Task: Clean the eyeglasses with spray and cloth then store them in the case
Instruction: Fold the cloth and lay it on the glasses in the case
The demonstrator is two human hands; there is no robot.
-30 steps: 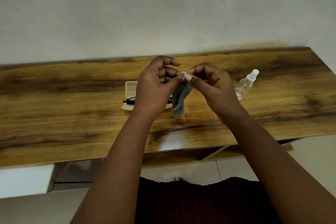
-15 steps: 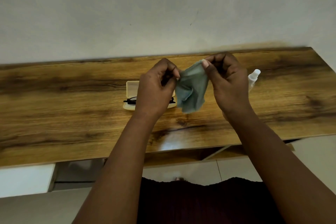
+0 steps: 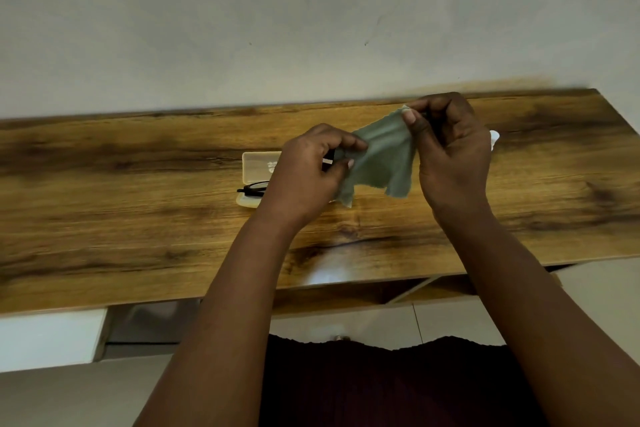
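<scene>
Both hands are holding the cloth (image 3: 381, 159) above the table (image 3: 138, 218); the left hand (image 3: 304, 177) is pinching its near-left edge between thumb and curled fingers, and the right hand (image 3: 450, 149) is pinching the far-right corner between thumb and forefinger. The cloth is hanging stretched between the two grips with its lower edge drooping free; this is judged to be an unfolding, making a flat wiping face ready for the lenses. The case (image 3: 256, 166) is lying open on the table behind the left hand, lid tipped to the far side; the glasses (image 3: 251, 188) are resting in or across its near half, only a dark end showing past the wrist, so their exact seating cannot be told. The spray bottle (image 3: 494, 139) is standing or lying just right of the right hand; only its pale top is showing. Cleaning is judged not yet begun. The table is a glossy dark-streaked wood grain board set against a plain pale wall (image 3: 311, 28); pale floor and white fittings are showing below its near edge.
</scene>
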